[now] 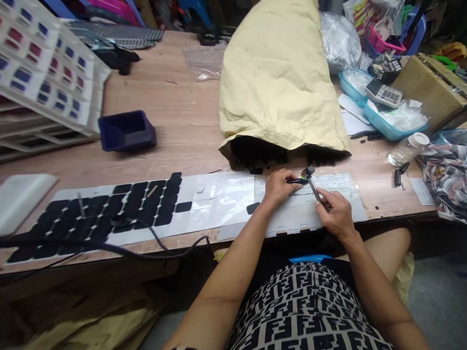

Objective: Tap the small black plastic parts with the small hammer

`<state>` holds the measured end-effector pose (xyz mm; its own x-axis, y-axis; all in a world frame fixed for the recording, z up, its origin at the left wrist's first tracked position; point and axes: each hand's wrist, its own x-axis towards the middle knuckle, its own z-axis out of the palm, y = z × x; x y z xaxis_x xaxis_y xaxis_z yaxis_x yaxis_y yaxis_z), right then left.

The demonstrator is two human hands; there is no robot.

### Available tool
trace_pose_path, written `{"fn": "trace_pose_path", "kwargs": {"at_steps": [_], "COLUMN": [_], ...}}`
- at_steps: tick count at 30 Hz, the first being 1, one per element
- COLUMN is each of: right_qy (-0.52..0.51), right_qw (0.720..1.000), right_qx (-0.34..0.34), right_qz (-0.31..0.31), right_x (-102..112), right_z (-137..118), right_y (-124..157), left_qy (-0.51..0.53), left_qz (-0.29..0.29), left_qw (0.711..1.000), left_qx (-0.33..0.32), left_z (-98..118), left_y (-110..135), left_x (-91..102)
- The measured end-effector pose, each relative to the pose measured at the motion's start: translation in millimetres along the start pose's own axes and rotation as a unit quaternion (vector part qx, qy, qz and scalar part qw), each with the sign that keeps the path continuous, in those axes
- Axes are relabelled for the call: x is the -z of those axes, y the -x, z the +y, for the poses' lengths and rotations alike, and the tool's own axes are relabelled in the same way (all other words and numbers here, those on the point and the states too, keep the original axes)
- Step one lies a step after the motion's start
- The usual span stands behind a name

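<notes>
My right hand (334, 212) is closed around the handle of a small hammer (314, 185). Its head is over the fingertips of my left hand (279, 187), or just beyond them. Those fingers pinch a small, dark, slim piece (296, 181) against the taped white board (328, 212); its exact kind is too small to make out. A loose black rounded piece (253, 208) lies left of my left wrist. Farther left, rows of black rounded pieces (138, 205) cover a white sheet (215, 196).
A big yellow paper sack (275, 75) lies open toward me, dark pieces inside. A purple bin (127, 131) and white crate (58, 64) stand left. At right are a calculator (384, 92), clear jar (406, 149) and bunched cloth (452, 181). A black cable (116, 247) crosses the front edge.
</notes>
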<state>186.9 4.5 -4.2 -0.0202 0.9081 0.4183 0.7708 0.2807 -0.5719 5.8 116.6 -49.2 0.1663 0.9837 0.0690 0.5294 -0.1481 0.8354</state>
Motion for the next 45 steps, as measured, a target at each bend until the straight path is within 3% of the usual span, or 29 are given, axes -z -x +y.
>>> {"fn": "trace_pose_path", "kwargs": {"at_steps": [7,14,18,24,29,31,32,34,36,38,41,43,45], "right_qy": [0.05,0.037,0.014,-0.044,-0.179,-0.223,-0.236,-0.253,-0.262,-0.268,-0.27,-0.268,-0.262], "right_qw": [0.997,0.999,1.0,0.994,0.96,0.947,0.943,0.938,0.936,0.934,0.934,0.935,0.937], "right_qx": [0.05,0.008,-0.012,-0.095,-0.208,-0.225,-0.228,-0.23,-0.231,-0.232,-0.23,-0.226,-0.224], "right_qz": [-0.009,0.014,-0.008,0.034,0.056,0.055,0.054,0.052,0.054,0.053,0.049,0.047,0.046], "right_x": [-11,0,2,5,6,6,7,7,7,6,6,6,6], "right_z": [1,4,10,27,40,41,41,41,41,41,40,39,39], "right_y": [-1,-1,0,0,-4,-6,-6,-6,-6,-6,-5,-5,-4], "left_qy": [-0.003,0.006,0.0,0.002,0.068,0.162,0.21,0.273,0.272,0.22,0.102,0.058,0.056], "left_qz": [0.004,0.005,0.003,0.006,0.021,-0.026,-0.082,-0.255,-0.428,-0.515,-0.508,-0.462,-0.411], "left_qw": [1.0,1.0,1.0,1.0,0.997,0.985,0.972,0.924,0.857,0.824,0.855,0.875,0.89], "left_qx": [0.025,0.017,0.025,0.009,-0.03,-0.056,-0.065,-0.078,-0.092,-0.09,0.025,0.131,0.188], "left_z": [6,3,4,0,8,21,29,45,54,51,23,0,-20], "left_y": [-1,-1,0,-2,9,26,37,63,89,111,129,132,131], "left_x": [0.8,-0.6,0.3,-1.3,8.2,17.9,22.2,25.4,16.1,-6.8,-53.8,-81.0,-99.0]}}
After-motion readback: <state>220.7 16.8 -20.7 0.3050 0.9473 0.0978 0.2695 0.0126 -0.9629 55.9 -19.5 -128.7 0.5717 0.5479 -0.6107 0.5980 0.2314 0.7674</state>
